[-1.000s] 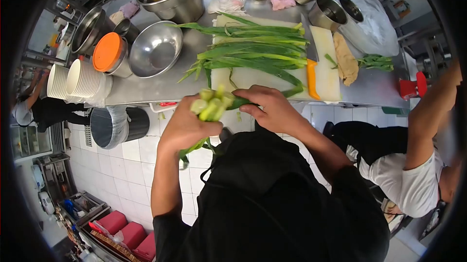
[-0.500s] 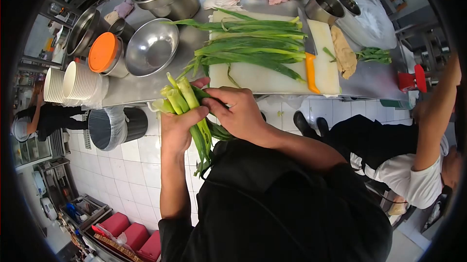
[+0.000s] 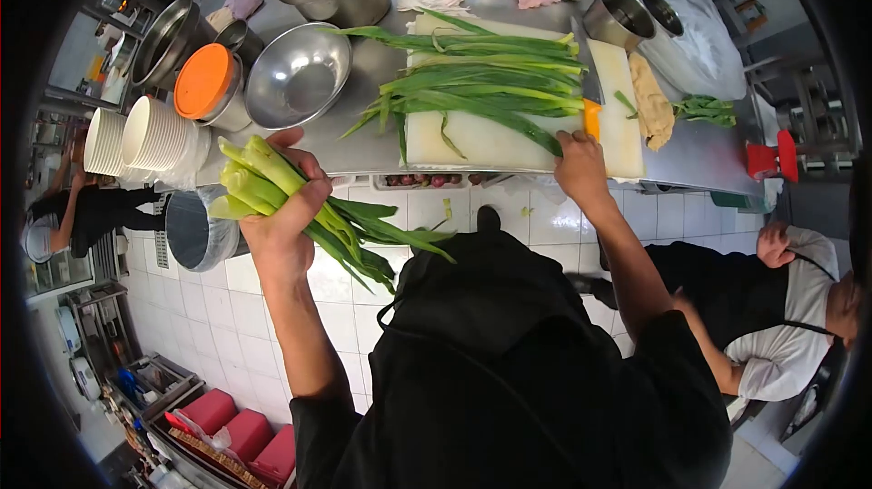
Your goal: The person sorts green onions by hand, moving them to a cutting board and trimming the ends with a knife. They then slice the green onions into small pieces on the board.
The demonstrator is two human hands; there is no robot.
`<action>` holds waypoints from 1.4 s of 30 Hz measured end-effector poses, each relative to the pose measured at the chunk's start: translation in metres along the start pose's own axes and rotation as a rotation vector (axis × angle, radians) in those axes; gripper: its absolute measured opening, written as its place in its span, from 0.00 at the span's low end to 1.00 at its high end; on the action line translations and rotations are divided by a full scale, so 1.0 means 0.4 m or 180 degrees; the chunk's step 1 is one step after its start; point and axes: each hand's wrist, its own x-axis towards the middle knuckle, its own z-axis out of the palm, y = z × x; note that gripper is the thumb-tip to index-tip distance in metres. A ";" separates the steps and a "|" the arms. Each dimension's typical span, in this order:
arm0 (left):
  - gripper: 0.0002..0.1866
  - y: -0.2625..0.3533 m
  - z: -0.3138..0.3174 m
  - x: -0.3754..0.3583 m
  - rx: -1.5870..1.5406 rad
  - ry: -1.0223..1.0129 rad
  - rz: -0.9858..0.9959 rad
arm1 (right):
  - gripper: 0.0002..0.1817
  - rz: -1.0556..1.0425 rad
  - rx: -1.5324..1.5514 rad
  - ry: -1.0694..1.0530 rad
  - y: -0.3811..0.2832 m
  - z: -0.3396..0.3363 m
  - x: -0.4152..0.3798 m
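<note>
My left hand [image 3: 289, 207] is wrapped round a bunch of green onions [image 3: 259, 176], held off the table's front edge with the pale ends up and the leaves hanging to the right. At the cutting board's front edge, my right hand [image 3: 581, 162] touches the tip of a long green leaf beside the knife's orange handle [image 3: 591, 118]; its fingers are bent together, and what they grip is unclear. More long green onions [image 3: 490, 85] lie across the white cutting board [image 3: 618, 139]. The knife's blade points away over the board.
A steel bowl [image 3: 300, 76], an orange-lidded container [image 3: 204, 80] and stacked white bowls [image 3: 150, 135] stand at left. Pots [image 3: 618, 17] and a red object [image 3: 772, 160] are at right. A bin [image 3: 195, 230] stands below; a co-worker [image 3: 772, 307] is at right.
My left hand has moved left with the bunch. My right hand has left the bunch and moved right to the board's front edge. The co-worker's arms have shifted.
</note>
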 end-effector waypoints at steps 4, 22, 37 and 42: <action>0.22 0.004 0.013 0.001 0.0505 -0.0155 0.0149 | 0.18 0.0132 0.1044 0.0307 -0.019 -0.073 -0.024; 0.20 -0.008 0.183 0.043 -0.0077 -0.0916 -0.0138 | 0.25 -0.0565 0.4478 0.0397 -0.338 -0.461 -0.111; 0.22 0.017 0.354 0.112 -0.3254 -0.2051 0.0132 | 0.15 0.0199 0.4209 0.0771 0.327 -0.310 -0.130; 0.22 0.001 0.475 0.096 -0.2992 -0.1977 0.0274 | 0.11 0.0316 0.3814 0.0693 0.441 -0.236 -0.110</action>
